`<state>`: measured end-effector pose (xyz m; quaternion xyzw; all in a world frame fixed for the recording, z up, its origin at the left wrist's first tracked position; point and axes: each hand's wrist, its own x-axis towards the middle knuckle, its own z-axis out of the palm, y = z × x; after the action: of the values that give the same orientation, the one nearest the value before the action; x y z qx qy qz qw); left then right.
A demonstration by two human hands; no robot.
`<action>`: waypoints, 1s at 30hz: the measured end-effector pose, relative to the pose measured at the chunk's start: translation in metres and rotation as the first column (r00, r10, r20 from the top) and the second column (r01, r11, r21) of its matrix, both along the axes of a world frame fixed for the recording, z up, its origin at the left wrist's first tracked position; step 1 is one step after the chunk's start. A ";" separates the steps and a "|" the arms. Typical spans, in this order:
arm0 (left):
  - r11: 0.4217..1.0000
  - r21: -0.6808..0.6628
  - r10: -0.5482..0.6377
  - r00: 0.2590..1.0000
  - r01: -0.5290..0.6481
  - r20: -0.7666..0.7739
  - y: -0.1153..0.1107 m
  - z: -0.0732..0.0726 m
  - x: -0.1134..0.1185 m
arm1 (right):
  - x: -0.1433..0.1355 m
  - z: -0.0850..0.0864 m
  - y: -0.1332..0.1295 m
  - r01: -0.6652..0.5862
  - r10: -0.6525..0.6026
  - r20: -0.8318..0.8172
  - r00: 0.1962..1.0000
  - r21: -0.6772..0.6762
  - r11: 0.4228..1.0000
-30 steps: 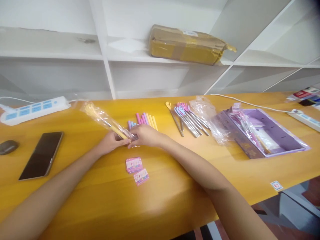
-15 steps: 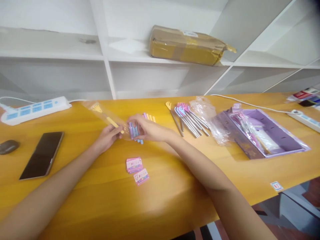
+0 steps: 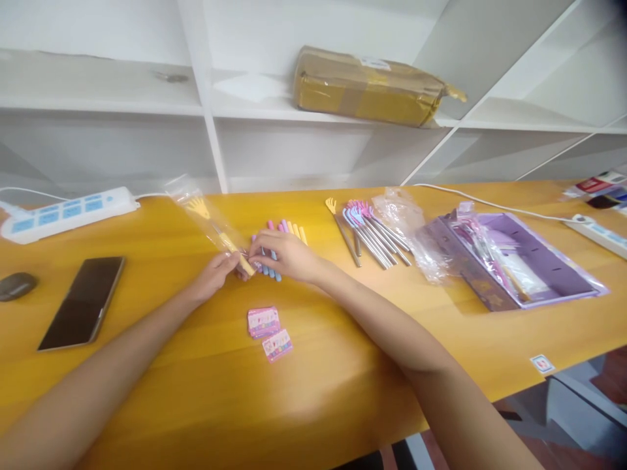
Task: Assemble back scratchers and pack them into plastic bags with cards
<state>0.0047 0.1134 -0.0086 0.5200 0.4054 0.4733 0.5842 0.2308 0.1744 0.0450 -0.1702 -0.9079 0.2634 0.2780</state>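
Observation:
A yellow hand-shaped scratcher (image 3: 198, 207) lies inside a clear plastic bag (image 3: 179, 189), tilted up to the left. My left hand (image 3: 219, 273) is closed round the lower part of the bagged scratcher, near its yellow handle. My right hand (image 3: 281, 253) has its fingers pinched at the lower end of the bag, beside the handle tip. Under and behind my right hand lie several coloured handles (image 3: 296, 230), purple, blue, pink and yellow. Pink printed cards (image 3: 277, 344) rest on the table nearer to me.
Several metal-rod scratchers (image 3: 375, 235) and crumpled plastic (image 3: 404, 219) lie right of my hands. Further right is a purple box (image 3: 563, 267) with bagged items. A phone (image 3: 82, 303), mouse (image 3: 17, 286) and power strip (image 3: 71, 212) are at left; a wrapped parcel (image 3: 367, 88) sits on the shelf.
My right hand has moved slightly left onto the bag's lower end, and its fingers have closed. The scratcher's handle has shifted down and right, and the bag's top stands out more.

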 end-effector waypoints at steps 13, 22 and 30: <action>0.994 -0.015 -0.108 0.926 0.110 -0.362 -0.004 0.004 -0.001 | -0.007 -0.019 0.004 0.093 -0.221 -0.309 0.925 -0.382 0.920; 0.990 0.009 -0.126 0.916 0.140 -0.381 -0.003 0.004 -0.001 | 0.010 -0.041 0.019 0.036 -0.040 -0.082 0.996 -0.048 0.998; 0.977 0.063 -0.126 0.795 0.203 -0.593 -0.010 0.003 0.004 | 0.002 -0.060 0.013 0.115 -0.146 0.052 0.988 0.379 0.918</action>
<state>0.0084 0.1032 -0.0052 0.7088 0.4885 0.2616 0.4365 0.2324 0.1873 -0.0154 -0.1845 -0.9384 0.0593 0.2861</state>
